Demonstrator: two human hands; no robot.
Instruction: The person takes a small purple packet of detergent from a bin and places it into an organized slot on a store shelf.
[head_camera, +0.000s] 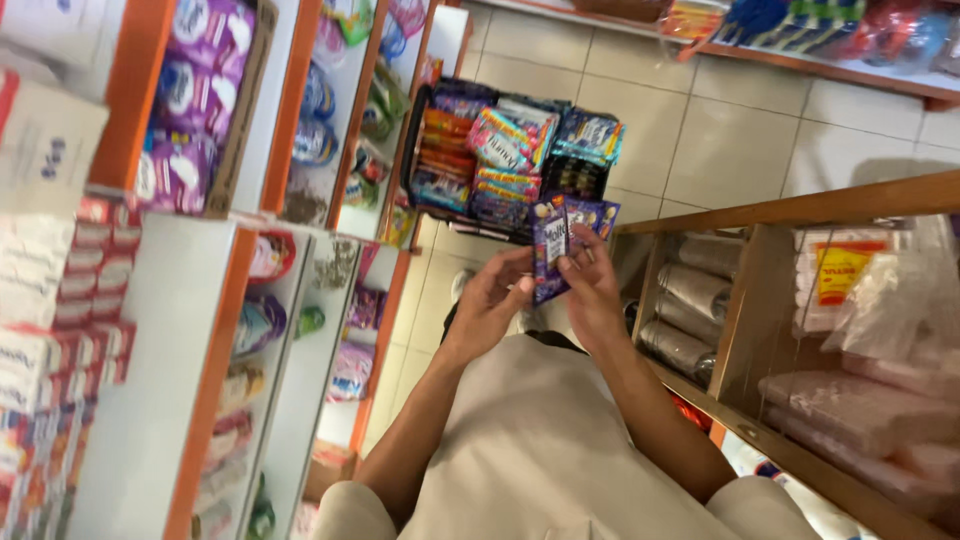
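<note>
Both my hands are raised in front of my chest and hold a short strip of purple sachets (553, 248). My left hand (490, 300) grips the strip's lower left edge with its fingertips. The fingers of my right hand (592, 290) are curled around the strip's right side. Just beyond the sachets, on the tiled floor, stands a black wire basket (415, 150) stacked with several colourful snack and sachet packs (505, 150). My beige shirt fills the lower middle of the view.
White shelves with orange edges (215, 370) run along the left, filled with packets, pouches and boxes. A wooden shelf unit (790, 210) on the right holds stacked plastic cups (690, 300) and bagged goods (870, 400). A tiled aisle (700, 130) lies ahead, and another shelf crosses the top right.
</note>
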